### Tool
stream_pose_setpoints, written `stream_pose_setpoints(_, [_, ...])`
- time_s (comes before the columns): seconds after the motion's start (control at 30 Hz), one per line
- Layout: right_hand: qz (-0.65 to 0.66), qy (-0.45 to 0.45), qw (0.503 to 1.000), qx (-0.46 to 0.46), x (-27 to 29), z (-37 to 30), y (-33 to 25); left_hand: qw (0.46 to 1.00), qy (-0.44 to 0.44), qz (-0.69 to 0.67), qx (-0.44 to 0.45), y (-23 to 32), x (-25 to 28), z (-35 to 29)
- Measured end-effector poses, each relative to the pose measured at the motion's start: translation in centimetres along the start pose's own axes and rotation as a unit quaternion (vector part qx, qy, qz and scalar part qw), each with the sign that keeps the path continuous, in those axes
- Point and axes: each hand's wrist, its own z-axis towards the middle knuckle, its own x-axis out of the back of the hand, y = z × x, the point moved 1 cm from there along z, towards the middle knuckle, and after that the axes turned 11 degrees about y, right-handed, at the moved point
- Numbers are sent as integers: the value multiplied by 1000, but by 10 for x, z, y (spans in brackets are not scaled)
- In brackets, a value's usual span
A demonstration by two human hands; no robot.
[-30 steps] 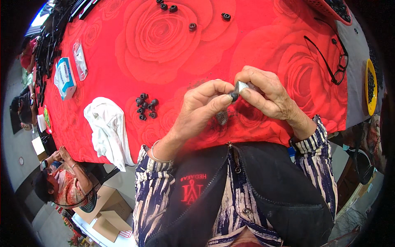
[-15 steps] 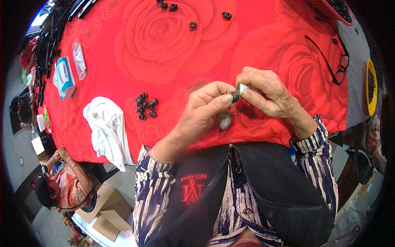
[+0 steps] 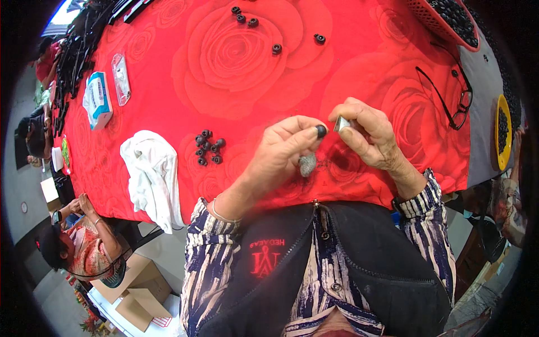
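My left hand (image 3: 283, 147) pinches a small round black part (image 3: 321, 132) between thumb and forefinger. In my right hand (image 3: 369, 135) is a short, flat metal blade (image 3: 342, 124), gripped between thumb and fingers. A small gap separates the blade from the black part. Beneath my left fingers shows a grey speckled lump (image 3: 307, 164); whether those fingers hold it or it lies on the cloth, I cannot tell. To the left of my left hand sits a cluster of similar black parts (image 3: 208, 148) with holes in them.
A red rose-patterned cloth (image 3: 236, 78) covers the table. On it are a white cloth (image 3: 150, 174), a tissue pack (image 3: 99, 101), eyeglasses (image 3: 457, 112) and a red basket (image 3: 443, 22) of black parts. A yellow plate (image 3: 501, 135) stands right. Another person (image 3: 90, 241) sits at left.
The blade was against the black part in my left hand; now the two are apart. My right hand has shifted slightly right. The whole view has moved a little.
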Motion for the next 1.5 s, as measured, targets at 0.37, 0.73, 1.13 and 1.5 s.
stream_pose_setpoints(0.37, [-38, 37, 993, 101, -13, -2, -1, 997, -35, -26, 63, -10, -1, 3])
stream_pose_setpoints(0.73, [-178, 127, 940, 261, -21, -7, -6, 997, -54, -33, 45, -13, -3, 7])
stream_pose_setpoints(1.13, [-184, 108, 938, 273, -22, -11, -2, 998, -25, -44, 35, -13, 2, 1])
stream_pose_setpoints(1.5, [29, 33, 998, -55, -5, 3, -4, 996, -52, 7, -68, -9, 2, 2])
